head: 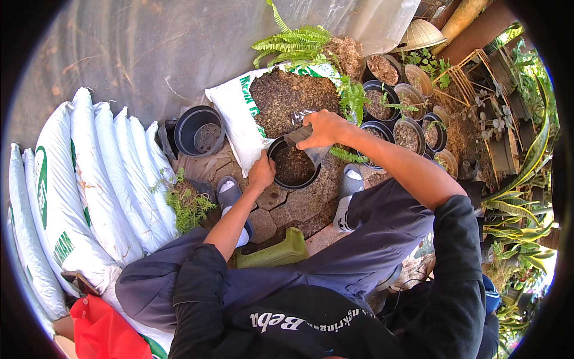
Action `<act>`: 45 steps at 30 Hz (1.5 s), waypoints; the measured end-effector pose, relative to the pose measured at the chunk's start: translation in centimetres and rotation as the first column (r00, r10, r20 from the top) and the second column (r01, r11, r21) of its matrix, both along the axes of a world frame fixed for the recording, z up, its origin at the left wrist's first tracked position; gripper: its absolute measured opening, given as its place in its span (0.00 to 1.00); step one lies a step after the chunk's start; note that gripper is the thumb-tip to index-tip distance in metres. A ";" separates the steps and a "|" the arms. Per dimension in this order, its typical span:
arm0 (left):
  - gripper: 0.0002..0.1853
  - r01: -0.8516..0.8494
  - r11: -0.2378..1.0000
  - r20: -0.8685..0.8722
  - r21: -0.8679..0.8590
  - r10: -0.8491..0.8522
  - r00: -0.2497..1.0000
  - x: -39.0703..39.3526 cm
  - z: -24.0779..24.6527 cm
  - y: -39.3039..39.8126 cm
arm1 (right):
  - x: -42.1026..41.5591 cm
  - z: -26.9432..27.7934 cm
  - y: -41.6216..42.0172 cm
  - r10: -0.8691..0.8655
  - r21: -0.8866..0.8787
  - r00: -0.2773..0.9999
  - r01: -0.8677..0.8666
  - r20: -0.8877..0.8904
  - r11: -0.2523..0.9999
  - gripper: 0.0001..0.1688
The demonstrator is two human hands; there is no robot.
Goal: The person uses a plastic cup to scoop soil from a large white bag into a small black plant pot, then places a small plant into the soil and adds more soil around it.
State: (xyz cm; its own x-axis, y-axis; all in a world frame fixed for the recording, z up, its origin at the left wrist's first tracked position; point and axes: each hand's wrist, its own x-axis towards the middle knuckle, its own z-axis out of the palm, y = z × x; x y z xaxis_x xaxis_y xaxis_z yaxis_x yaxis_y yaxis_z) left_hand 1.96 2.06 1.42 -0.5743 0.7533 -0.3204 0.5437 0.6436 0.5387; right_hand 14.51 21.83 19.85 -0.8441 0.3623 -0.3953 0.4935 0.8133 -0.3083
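My left hand (262, 170) grips the left rim of a round black plastic pot (297, 185) on the paving between my feet. Dark soil (290, 162) lies inside this pot. In my right hand (326, 128) is a dark plastic scoop or cut container (319, 154), tilted with its lower part inside the pot's right side. Whether soil is left in it I cannot tell. Right behind the pot lies an opened white sack (232, 119) with green print, full of brown potting soil (291, 94).
An empty black pot (197, 131) stands left of the sack. Full white sacks (105, 179) lean in a row at left. Several soil-filled pots (408, 134) crowd the right, near a fern (298, 42). A green plastic stool (273, 256) is below me. Behind hangs plastic sheeting (134, 54).
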 end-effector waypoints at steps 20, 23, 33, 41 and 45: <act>0.21 0.003 1.000 0.011 0.030 -0.003 1.000 0.4 0.9 -0.1 | 0.0 0.3 -0.1 -0.028 0.111 1.000 0.027 0.003 0.993 0.50; 0.22 0.012 1.000 0.000 0.026 -0.012 1.000 0.2 0.1 -0.1 | -0.1 0.2 0.7 -0.049 0.112 0.999 0.050 -0.011 0.992 0.48; 0.25 0.090 0.991 0.357 0.100 -0.120 0.926 -2.2 2.6 1.7 | 1.6 -4.1 10.8 -0.458 -0.236 0.863 0.409 -0.213 0.881 0.46; 0.24 0.209 0.958 -0.031 0.194 -0.207 0.978 -4.0 -4.2 -0.7 | 1.0 -7.2 10.7 -0.645 -0.695 0.764 0.453 -0.020 0.559 0.38; 0.24 0.080 0.988 0.121 0.134 -0.096 0.988 -1.9 -1.3 -0.5 | 0.7 -9.9 10.8 -0.671 -0.768 0.742 0.436 0.012 0.469 0.33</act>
